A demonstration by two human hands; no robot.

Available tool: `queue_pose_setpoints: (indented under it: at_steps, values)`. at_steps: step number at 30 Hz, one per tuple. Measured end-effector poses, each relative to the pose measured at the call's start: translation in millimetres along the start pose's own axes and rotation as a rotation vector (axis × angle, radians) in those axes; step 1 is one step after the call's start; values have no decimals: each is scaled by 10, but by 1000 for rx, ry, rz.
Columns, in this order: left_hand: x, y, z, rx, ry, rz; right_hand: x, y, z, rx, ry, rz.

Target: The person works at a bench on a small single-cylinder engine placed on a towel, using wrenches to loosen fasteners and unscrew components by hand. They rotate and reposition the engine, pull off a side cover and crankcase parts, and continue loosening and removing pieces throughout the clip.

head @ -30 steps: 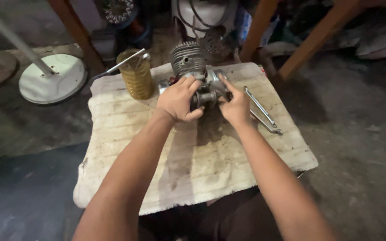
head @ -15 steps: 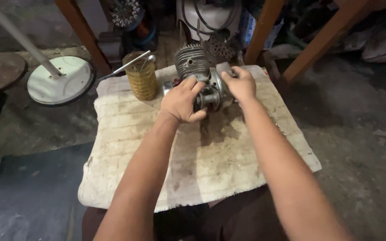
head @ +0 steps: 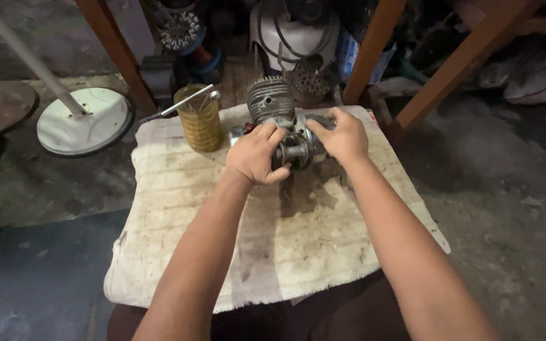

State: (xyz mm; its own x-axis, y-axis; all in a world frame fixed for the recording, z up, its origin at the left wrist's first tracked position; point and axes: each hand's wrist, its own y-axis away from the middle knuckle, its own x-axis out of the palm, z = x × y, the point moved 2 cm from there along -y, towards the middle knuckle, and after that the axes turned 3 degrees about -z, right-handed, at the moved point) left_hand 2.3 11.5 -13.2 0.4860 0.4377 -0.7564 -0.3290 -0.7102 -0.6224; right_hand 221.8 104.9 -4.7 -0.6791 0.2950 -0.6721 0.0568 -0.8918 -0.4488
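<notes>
A small grey engine with a finned cylinder (head: pixel 272 101) lies at the far side of a dirty white cloth (head: pixel 298 240) spread over a low stand. My left hand (head: pixel 255 155) wraps over the engine's lower left side, its fingers curled on the metal crankcase (head: pixel 295 151). My right hand (head: pixel 342 136) grips the engine's right side from above. Both hands hold the engine down on the cloth. The part of the engine under my palms is hidden.
A yellow ribbed jar (head: pixel 201 123) with a metal rod (head: pixel 178 106) across its top stands on the cloth's far left corner. A white round fan base (head: pixel 83 120) with a pole lies on the floor to the left. Wooden legs (head: pixel 371 50) and clutter crowd the back.
The spanners on the cloth to the right of the engine a second ago no longer show. My right hand has shifted up onto the engine's right side. The view has drifted slightly.
</notes>
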Motion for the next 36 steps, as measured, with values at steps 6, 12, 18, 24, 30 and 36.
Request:
queue_pose_setpoints:
  at_steps: [6, 12, 18, 24, 30, 36]
  values:
    - [16, 14, 1, 3, -7, 15, -83, 32, 231, 96, 28, 118]
    - [36, 7, 2, -11, -23, 9, -33, 95, 253, 60, -41, 54]
    - [16, 26, -8, -7, -2, -7, -114, 64, 432, -66, 61, -47]
    - [-12, 8, -28, 6, 11, -50, -225, 294, 472, -512, 215, -313]
    - [-27, 5, -50, -12, 10, -25, -269, 499, 339, -407, -27, -211]
    - [-52, -13, -68, -28, 8, -3, -358, 549, 411, -487, -29, -129]
